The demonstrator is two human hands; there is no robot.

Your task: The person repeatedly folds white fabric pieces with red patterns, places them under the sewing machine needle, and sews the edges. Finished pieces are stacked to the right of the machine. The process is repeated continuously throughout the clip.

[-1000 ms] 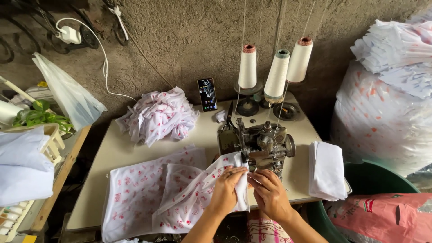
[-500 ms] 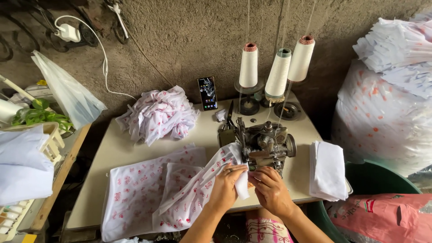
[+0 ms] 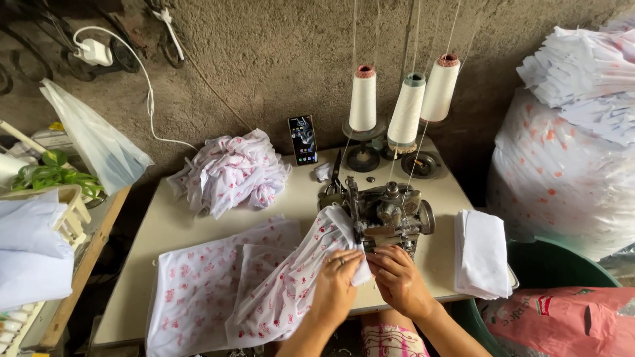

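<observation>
Right at the front edge of the desk (image 3: 198, 225), both hands work a white cloth with small red prints (image 3: 291, 284) at the foot of a grey sewing machine (image 3: 387, 215). The left hand (image 3: 338, 285) lies on top of the cloth, its fingers (image 3: 344, 259) pressed together and flat on the fabric, a ring on one of them. The right hand (image 3: 399, 281) sits just beside it — its fingers (image 3: 380, 259) curl to pinch the cloth's edge directly below the machine. Left of the fingers the cloth trails off over more printed pieces; to their right lies a stack of folded white fabric (image 3: 481, 254). Beyond the machine stand three thread cones (image 3: 405, 106).
</observation>
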